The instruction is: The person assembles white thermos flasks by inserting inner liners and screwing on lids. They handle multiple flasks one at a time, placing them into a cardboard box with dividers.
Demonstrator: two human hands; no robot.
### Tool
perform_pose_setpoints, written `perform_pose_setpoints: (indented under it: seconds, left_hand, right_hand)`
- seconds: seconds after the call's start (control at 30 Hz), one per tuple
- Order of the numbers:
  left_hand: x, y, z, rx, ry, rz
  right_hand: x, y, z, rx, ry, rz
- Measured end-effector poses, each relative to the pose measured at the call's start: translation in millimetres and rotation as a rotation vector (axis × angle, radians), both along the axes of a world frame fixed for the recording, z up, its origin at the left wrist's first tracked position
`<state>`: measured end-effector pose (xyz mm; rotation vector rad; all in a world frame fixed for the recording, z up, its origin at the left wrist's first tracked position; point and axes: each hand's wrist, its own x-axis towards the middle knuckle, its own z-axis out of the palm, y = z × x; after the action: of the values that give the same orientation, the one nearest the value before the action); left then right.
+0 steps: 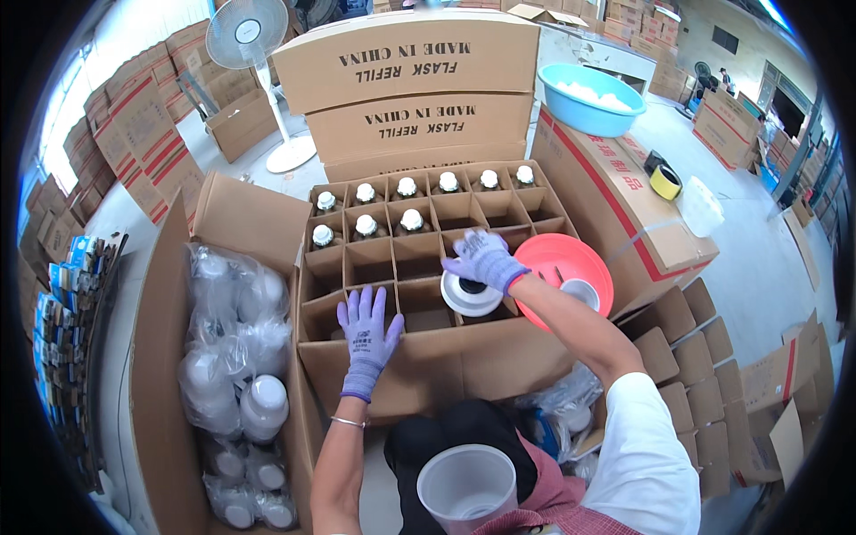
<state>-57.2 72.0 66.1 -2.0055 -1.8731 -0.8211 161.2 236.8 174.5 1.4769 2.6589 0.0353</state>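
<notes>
My left hand, in a lilac glove, spreads its fingers over the near-left cells of a divided carton. My right hand, gloved alike, has its fingers apart at the upper edge of a white round piece with a dark centre. That piece sits over the front cells; whether the thumb presses on its rim is unclear. White-capped flask refills stand in the far cells. Beside my right forearm lies a red basin holding a small white cup and small dark objects.
An open carton of bagged white plastic parts stands left. A translucent tub rests at my lap. The right-hand carton bears a blue basin and tape rolls. Loose dividers stand lower right; a fan stands behind.
</notes>
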Motion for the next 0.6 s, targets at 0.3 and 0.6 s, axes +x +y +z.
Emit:
perform_pose_setpoints:
  seconds: [0.3, 0.6]
  left_hand:
    - [-4.4, 10.3, -22.2, -0.125, 0.122, 0.069]
    - [1.9, 22.0, -15.2, -0.094, -0.174, -0.05]
  right_hand:
    - [-126.4, 130.2, -76.4, -0.099, 0.177, -0.05]
    - [-66.7, 79.8, 24.8, 0.474, 0.502, 0.209]
